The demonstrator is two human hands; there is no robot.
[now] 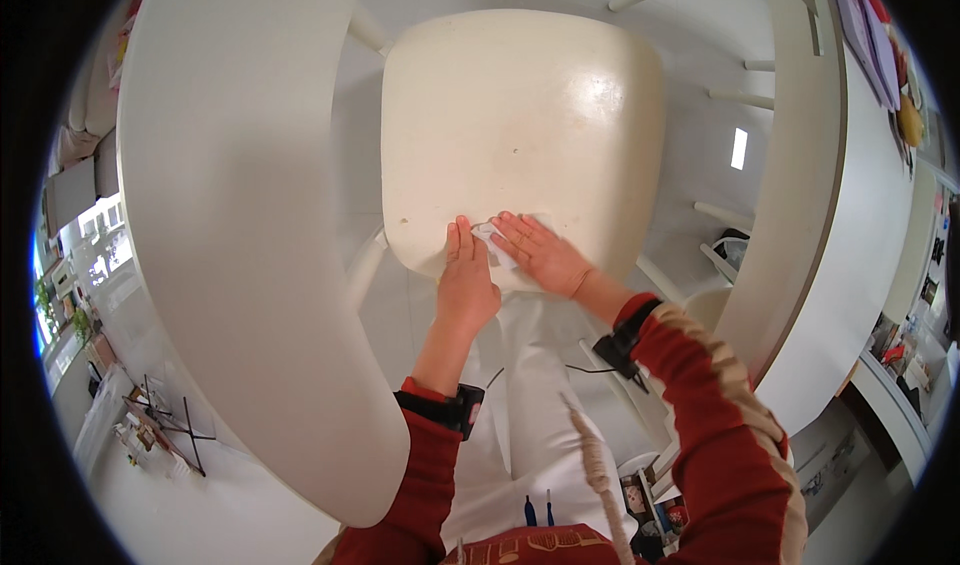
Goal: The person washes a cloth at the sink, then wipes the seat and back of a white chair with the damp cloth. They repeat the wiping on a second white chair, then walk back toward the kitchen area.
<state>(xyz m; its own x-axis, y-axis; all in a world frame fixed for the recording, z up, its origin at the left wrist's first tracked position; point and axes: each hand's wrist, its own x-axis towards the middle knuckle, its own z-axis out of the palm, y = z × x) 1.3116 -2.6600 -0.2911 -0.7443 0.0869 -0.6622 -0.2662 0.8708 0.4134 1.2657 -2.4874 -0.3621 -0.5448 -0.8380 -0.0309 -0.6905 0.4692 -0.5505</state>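
A cream-coloured chair seat [517,114] with a few small chips lies before me. A crumpled white tissue or thin cloth [496,248] is on the seat near its front edge. My right hand [541,255] presses flat over the tissue's right side with its fingers extended. My left hand [466,278] rests just left of it, fingertips on the seat and touching or close to the tissue's left edge. Neither hand is closed around the tissue, and part of it is hidden beneath my right hand.
A pale tabletop [247,227] with a rounded end runs along the left. On the right stands a white table [847,265] bearing purple folders [862,39]. Light chair legs [365,268] surround the seat. A dark cable [589,370] hangs near my right wrist.
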